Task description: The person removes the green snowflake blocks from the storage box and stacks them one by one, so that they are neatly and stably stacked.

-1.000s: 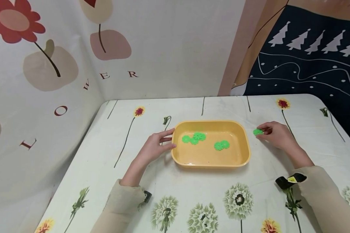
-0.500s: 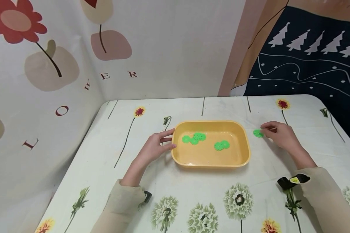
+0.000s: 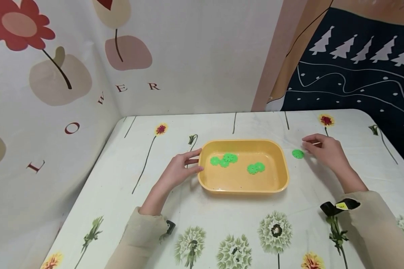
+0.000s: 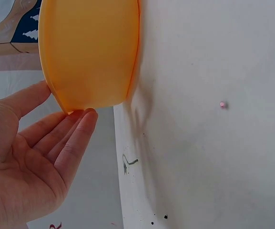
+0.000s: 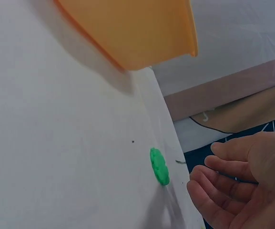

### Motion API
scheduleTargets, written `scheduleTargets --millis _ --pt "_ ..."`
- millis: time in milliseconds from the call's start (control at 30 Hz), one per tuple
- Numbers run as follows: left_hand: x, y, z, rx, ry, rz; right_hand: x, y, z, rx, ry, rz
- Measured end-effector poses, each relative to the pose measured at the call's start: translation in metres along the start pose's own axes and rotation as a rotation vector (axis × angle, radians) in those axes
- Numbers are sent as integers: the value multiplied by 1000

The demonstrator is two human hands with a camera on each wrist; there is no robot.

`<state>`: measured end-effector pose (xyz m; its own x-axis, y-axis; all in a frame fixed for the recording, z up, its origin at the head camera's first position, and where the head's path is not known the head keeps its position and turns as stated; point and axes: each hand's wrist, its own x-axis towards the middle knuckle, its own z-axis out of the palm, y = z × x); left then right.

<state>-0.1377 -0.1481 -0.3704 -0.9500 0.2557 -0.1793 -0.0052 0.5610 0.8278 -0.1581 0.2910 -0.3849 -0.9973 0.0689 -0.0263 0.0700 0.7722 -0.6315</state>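
Observation:
A yellow plastic tray [image 3: 244, 183] rests on the table, with several scalloped green discs [image 3: 252, 169] lying inside in two clusters. At the tray's left end, the fingertips and thumb of my left hand [image 3: 176, 170] touch the rim and outer wall from outside. The left wrist view shows the left hand [image 4: 37, 157] with fairly straight fingers against the tray [image 4: 92, 57]. Right of the tray, one green disc [image 3: 297, 154] lies on the tabletop. My right hand [image 3: 326, 151] hovers just beside that disc, holding nothing, its fingers loosely bent in the right wrist view.
A white cloth [image 3: 215, 231] printed with flowers and dandelions covers the table. Behind it hangs a pale curtain [image 3: 195, 74] with printed letters, and a dark cloth [image 3: 350, 82] with white trees is at the right. Each wrist carries a small black device [image 3: 330, 210].
My right hand has let go of the green disc, which stays on the table, and has moved slightly right and away. The left hand and tray have not moved.

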Motion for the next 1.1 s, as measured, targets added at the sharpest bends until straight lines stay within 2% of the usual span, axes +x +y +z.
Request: scheduleTargets --millis 367,900,1100 --pt "0 0 0 4 -1 7 -3 -24 -1 32 -2 -12" --pt "-1 0 -2 -10 -15 11 -3 -45 1 27 -5 -81" --pt "-1 0 -2 -11 -17 17 -4 -52 4 57 -8 -116"
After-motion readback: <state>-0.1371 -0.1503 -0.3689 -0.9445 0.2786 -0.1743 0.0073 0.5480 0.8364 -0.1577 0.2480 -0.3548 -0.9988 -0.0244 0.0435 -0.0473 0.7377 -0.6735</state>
